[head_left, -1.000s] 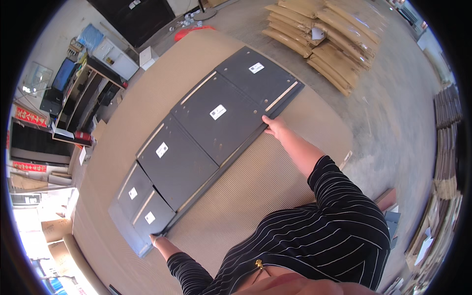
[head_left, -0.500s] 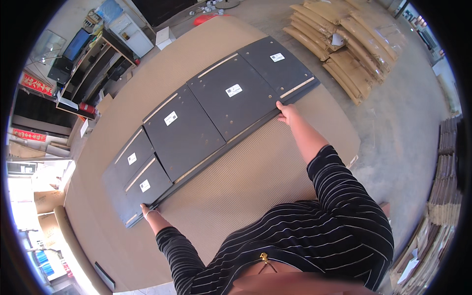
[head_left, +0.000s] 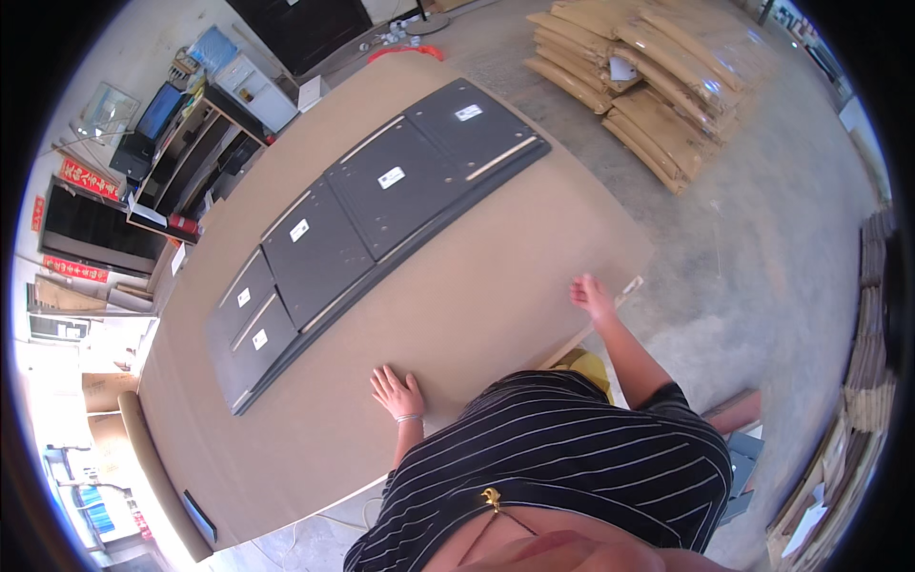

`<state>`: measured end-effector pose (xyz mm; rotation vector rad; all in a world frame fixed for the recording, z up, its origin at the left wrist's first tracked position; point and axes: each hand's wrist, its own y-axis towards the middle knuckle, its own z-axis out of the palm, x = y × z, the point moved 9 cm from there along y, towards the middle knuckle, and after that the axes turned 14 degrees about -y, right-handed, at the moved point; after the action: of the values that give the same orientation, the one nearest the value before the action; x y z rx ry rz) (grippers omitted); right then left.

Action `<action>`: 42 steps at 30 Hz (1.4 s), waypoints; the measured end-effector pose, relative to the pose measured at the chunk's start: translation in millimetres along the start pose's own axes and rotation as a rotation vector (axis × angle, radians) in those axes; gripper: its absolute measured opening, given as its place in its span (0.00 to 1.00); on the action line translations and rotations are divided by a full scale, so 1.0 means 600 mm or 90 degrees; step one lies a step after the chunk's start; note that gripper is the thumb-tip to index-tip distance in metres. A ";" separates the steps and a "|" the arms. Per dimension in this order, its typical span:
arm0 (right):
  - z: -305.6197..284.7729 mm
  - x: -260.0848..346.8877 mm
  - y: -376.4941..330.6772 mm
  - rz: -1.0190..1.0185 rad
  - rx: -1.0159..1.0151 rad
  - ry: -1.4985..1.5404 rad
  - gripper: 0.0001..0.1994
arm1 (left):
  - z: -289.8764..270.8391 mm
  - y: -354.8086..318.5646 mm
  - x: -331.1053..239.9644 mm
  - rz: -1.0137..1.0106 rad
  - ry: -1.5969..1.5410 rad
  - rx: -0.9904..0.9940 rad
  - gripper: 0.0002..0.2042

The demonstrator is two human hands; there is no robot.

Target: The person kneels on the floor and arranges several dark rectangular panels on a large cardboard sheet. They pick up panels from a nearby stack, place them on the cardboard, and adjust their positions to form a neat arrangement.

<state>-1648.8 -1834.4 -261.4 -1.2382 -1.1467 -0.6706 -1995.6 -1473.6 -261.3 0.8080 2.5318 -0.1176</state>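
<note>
Several dark grey boards (head_left: pixel 324 262) lie edge to edge in a long row on the brown cardboard sheet (head_left: pixel 496 257), slanting from near left to far right. White labels, small holes and pale strips along some edges show on them. Other dark layers show beneath their near edge. My left hand (head_left: pixel 396 393) rests flat on the cardboard, fingers spread, apart from the boards. Over the cardboard's right edge, beside its corner, hovers my right hand (head_left: pixel 593 296). Its fingers are loosely bent and a little blurred, and nothing shows in them.
Wrapped flat brown packages (head_left: pixel 639 86) are piled on the floor at far right. Stacked flat cardboard (head_left: pixel 863 334) lines the right side. A cardboard roll (head_left: pixel 157 477) and a small dark strip (head_left: pixel 200 515) lie at near left. A shelf desk (head_left: pixel 191 153) stands far left.
Both hands have let go of the boards' near edge and drawn back toward me. The left now lies on the cardboard; the right is near its edge. The boards sit farther from me.
</note>
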 end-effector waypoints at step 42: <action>-0.615 0.386 0.640 -0.053 0.354 -0.563 0.14 | 0.311 -0.056 -0.869 -0.135 -0.010 -0.056 0.31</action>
<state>-1117.9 -2047.3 -163.0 -0.9998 -1.9494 0.2039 -1565.8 -1815.7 -185.0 0.5017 2.5818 -0.0806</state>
